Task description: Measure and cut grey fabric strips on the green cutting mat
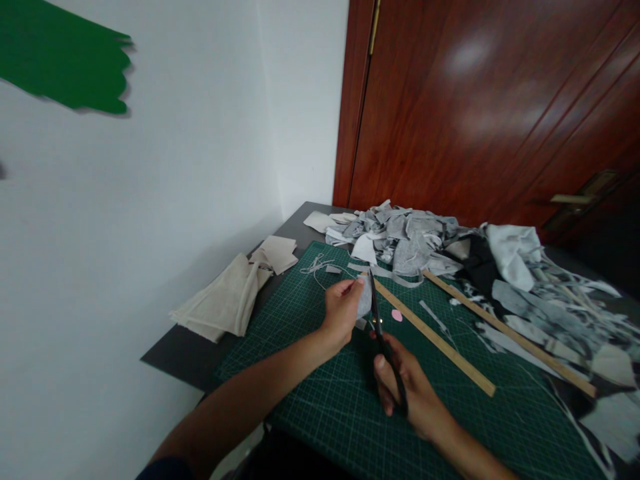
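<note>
My left hand pinches a small piece of grey fabric above the cutting mat. A pair of black scissors is gripped in my right hand, with the fingers in the handles. The blades point away from me and lie along the right edge of the fabric. Whether the blades are parted is hard to make out. Below and to the right of the blades, a small pink piece lies on the green cutting mat.
Two wooden rulers slant across the mat's right side. Heaped grey fabric scraps line the back and right. Folded beige cloth lies at left by the white wall. A brown door stands behind the table.
</note>
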A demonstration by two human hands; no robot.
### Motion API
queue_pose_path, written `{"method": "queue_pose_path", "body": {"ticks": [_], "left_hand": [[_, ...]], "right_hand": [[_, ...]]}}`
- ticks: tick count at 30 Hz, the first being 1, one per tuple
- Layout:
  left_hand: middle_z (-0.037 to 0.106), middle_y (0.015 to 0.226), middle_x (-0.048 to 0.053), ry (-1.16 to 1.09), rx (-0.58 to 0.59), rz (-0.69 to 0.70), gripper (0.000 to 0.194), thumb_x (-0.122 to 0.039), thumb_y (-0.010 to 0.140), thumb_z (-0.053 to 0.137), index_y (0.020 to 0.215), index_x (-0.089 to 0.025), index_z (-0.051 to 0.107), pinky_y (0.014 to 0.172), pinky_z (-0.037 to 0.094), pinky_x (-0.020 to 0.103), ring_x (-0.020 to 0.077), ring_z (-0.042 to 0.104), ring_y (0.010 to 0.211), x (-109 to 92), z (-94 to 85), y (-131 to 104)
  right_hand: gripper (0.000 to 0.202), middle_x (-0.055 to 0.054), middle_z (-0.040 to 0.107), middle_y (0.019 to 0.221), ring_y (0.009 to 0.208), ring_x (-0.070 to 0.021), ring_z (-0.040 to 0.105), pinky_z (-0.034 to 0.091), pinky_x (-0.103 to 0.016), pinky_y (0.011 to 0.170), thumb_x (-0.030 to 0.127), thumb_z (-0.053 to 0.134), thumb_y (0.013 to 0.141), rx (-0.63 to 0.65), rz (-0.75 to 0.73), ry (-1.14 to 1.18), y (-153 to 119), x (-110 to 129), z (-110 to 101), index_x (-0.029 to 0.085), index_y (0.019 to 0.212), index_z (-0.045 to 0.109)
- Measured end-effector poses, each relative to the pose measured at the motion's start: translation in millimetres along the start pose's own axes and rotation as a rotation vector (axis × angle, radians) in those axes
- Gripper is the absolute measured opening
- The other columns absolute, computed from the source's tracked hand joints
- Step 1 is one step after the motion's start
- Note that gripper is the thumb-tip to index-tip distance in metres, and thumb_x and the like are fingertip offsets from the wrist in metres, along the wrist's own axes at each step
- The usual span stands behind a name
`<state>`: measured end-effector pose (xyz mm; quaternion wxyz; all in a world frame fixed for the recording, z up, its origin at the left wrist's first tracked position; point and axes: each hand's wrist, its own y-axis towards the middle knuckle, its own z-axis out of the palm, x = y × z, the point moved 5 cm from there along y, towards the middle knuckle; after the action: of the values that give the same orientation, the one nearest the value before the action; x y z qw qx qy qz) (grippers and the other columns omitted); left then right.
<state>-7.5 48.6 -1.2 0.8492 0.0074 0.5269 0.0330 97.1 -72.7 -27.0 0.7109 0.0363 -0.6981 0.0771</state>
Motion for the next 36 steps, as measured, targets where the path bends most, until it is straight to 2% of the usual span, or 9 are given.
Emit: {"method": "queue_pose_path", "body": {"ticks": [13,29,33,36], "left_hand": [[0.047,0.057,-0.004,-0.017,-0.002,0.004,0.049,-0.057,0.067,0.086,0.062,-0.014,0.063,0.050,0.026,0.022,0.0072,0.036,0.053,1,-0.8,0],[0.048,0.056,-0.005,-0.035,-0.011,-0.003,0.048,-0.056,0.068,0.085,0.062,-0.014,0.062,0.048,0.029,0.020,0.0059,0.038,0.050,2,-1.2,1],[0.056,0.056,-0.002,-0.069,0.013,-0.061,0.048,-0.057,0.067,0.086,0.066,-0.014,0.064,0.047,0.040,0.022,0.0097,0.051,0.048,3,0.7,0],[0.065,0.063,0.002,-0.116,0.039,-0.105,0.049,-0.056,0.065,0.088,0.074,-0.013,0.068,0.052,0.051,0.026,0.0161,0.064,0.054,3,3.3,-2]], "right_hand": [[0.084,0.013,0.042,0.057,0.038,-0.0070,0.037,0.037,-0.019,0.036,0.074,0.062,0.089,0.000,-0.008,-0.001,1,1,0,0.011,0.140,0.042],[0.080,0.013,0.043,0.053,0.036,-0.0074,0.037,0.036,-0.019,0.036,0.073,0.063,0.089,0.012,-0.011,-0.008,2,-2,-1,0.012,0.138,0.044],[0.080,0.014,0.043,0.051,0.034,-0.0083,0.039,0.037,-0.019,0.035,0.074,0.061,0.089,-0.012,-0.009,-0.028,3,1,-4,0.012,0.136,0.044],[0.079,0.013,0.045,0.050,0.034,-0.0103,0.042,0.037,-0.021,0.035,0.072,0.062,0.088,-0.075,-0.023,-0.081,10,9,-20,0.013,0.137,0.044]]}}
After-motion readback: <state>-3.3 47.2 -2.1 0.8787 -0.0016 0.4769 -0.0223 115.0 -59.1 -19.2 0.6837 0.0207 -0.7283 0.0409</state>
